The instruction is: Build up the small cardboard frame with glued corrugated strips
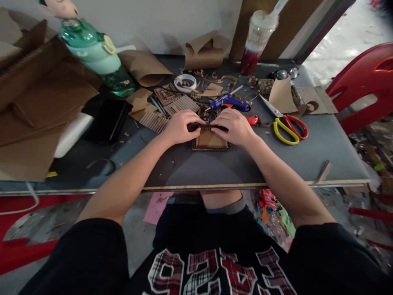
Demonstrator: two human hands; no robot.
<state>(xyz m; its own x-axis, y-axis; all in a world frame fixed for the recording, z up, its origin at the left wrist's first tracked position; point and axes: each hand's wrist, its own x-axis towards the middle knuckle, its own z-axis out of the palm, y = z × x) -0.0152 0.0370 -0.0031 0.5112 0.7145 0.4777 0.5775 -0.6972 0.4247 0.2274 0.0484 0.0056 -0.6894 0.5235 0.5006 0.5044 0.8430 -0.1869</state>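
Note:
A small square cardboard panel (pixel 211 140) with raised corrugated edging lies on the grey table in front of me. Along its far edge, a dark corrugated cardboard strip (pixel 208 127) is pinched between the thumb and fingers of my left hand (pixel 184 126) and those of my right hand (pixel 231 125). My two hands nearly meet at the middle of the strip. Just beyond them lies a blue glue gun (pixel 230 102), its nozzle pointing left. Scissors (pixel 287 125) with one yellow and one red handle rest to the right of my right hand.
Cardboard scraps (pixel 176 104) and a white tape roll (pixel 185 83) lie behind my hands. At the left are a cardboard box (pixel 39 98), a black phone (pixel 107 121) and a green bottle (pixel 98 61). A drink cup (pixel 256 41) and glasses (pixel 284 73) stand at the back right, near a red chair (pixel 365 82).

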